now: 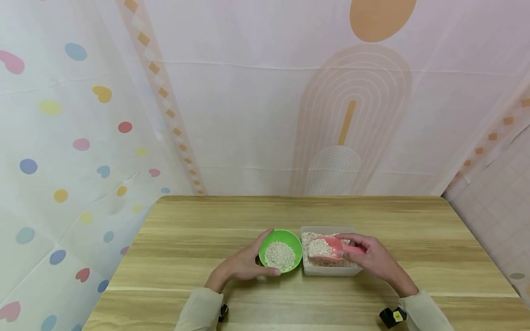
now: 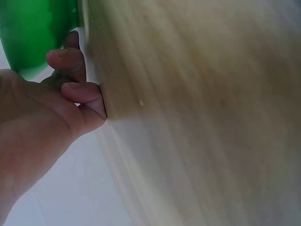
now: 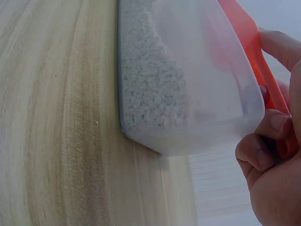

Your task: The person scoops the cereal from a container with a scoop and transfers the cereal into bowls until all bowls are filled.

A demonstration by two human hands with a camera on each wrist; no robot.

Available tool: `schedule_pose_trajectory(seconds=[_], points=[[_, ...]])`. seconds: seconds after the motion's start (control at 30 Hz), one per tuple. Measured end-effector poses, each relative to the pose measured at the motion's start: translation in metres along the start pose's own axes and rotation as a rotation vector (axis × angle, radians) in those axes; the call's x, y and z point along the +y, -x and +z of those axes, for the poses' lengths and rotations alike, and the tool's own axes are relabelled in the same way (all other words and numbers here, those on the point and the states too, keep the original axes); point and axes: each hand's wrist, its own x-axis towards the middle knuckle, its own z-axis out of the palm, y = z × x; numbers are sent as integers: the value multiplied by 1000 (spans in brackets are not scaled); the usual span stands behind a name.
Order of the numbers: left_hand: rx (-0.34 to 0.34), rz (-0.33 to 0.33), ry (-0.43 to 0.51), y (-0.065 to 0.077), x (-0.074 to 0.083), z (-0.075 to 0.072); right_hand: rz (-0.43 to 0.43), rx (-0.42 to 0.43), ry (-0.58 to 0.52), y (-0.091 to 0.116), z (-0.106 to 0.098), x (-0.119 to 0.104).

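A green bowl (image 1: 299, 254) with pale oat flakes (image 1: 279, 256) in it stands on the table. My left hand (image 1: 247, 263) holds it from the left side, thumb along the near rim and fingers round the far side. In the left wrist view the lower fingers are curled beside the bowl (image 2: 35, 33), low at the tabletop. My right hand (image 1: 370, 255) grips the handle of a pink scoop (image 1: 336, 247) heaped with flakes. The scoop is over a translucent plastic tub (image 1: 331, 271), which holds more flakes (image 3: 153, 94). In the right wrist view, the scoop handle (image 3: 263, 66) shows beyond the tub's rim.
The wooden table (image 1: 198, 230) carries the bowl and tub side by side near its middle. Behind it hangs a printed cloth (image 1: 232, 128), with a dotted cloth (image 1: 74, 193) on the left. Black bands (image 1: 391, 317) sit at both wrists.
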Motion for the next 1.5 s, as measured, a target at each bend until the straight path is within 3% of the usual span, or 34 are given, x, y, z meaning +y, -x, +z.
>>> schedule_pose_trajectory(seconds=[0.33, 0.8, 1.5], points=[[0, -17, 13, -1, 0, 0, 1, 19, 22, 1, 0, -5], [-1, -43, 15, -1, 1, 0, -62, 17, 51, -3, -4, -18], [-9, -52, 27, -1, 1, -2, -182, -41, 234, -39, 1, -59]])
